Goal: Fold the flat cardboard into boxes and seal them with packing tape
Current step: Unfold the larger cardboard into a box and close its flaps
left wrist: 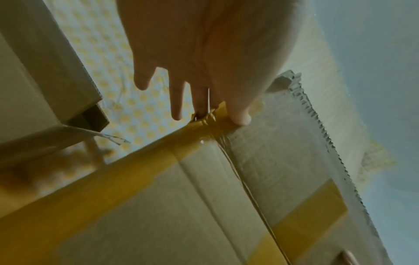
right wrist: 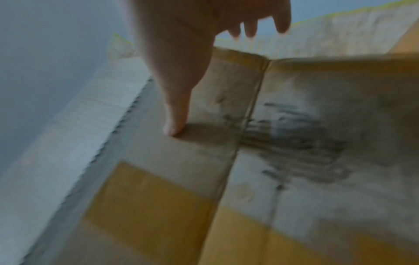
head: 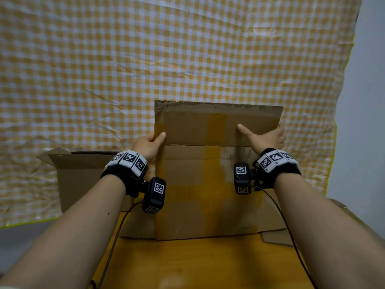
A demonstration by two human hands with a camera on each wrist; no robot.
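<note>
A flat cardboard (head: pixel 208 184) with old yellow-brown tape strips stands upright on the wooden table (head: pixel 198 265), its top flap raised. My left hand (head: pixel 155 139) pinches the flap's left edge, thumb in front and fingers behind. In the left wrist view the left hand (left wrist: pixel 217 100) has its thumb on the taped edge of the cardboard (left wrist: pixel 204 206). My right hand (head: pixel 262 132) holds the flap's right edge, thumb on the front and fingers wrapped behind. The blurred right wrist view shows the right hand (right wrist: pixel 199 75) with its thumb on the cardboard (right wrist: pixel 294 170), beside a dark smudge.
An open cardboard box (head: pixel 83 174) stands at the left, close to my left wrist. More flat cardboard (head: pixel 277 236) lies behind and to the right on the table. A yellow checkered cloth (head: pixel 166 49) covers the background. Cables run from both wrist cameras.
</note>
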